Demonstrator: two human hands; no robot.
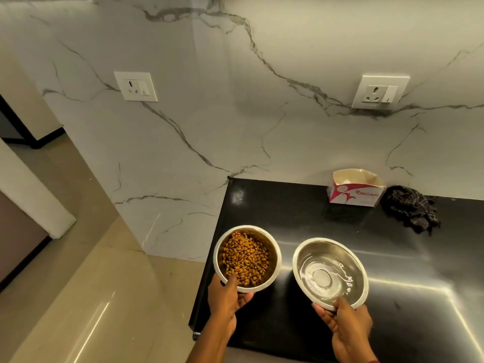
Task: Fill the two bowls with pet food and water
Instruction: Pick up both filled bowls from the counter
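Both bowls look filled. The food bowl (273, 247) holds a heap of brown kibble (246, 258), and the water bowl (348, 260) has clear water (309, 276) over its base.

The left hand (227, 294) grips the food bowl at its near rim, thumb hooked over the edge among the pellets and fingers curled underneath. The right hand (345, 320) pinches the near rim of the water bowl the same way. Each bowl lies straight ahead of its own hand, on the far side from the person, so all the weight hangs beyond the grip.

The two bowls are side by side over the black bench (288, 205), near each other but apart. I cannot tell whether they rest on it or are held just above. The food bowl is close to the bench's left edge, with the floor beyond it; the water bowl is further in.

Being round, neither has a long axis to line up. What matters, I'd say, is keeping them level, the water bowl most of all, since a one-sided hold tips easily.
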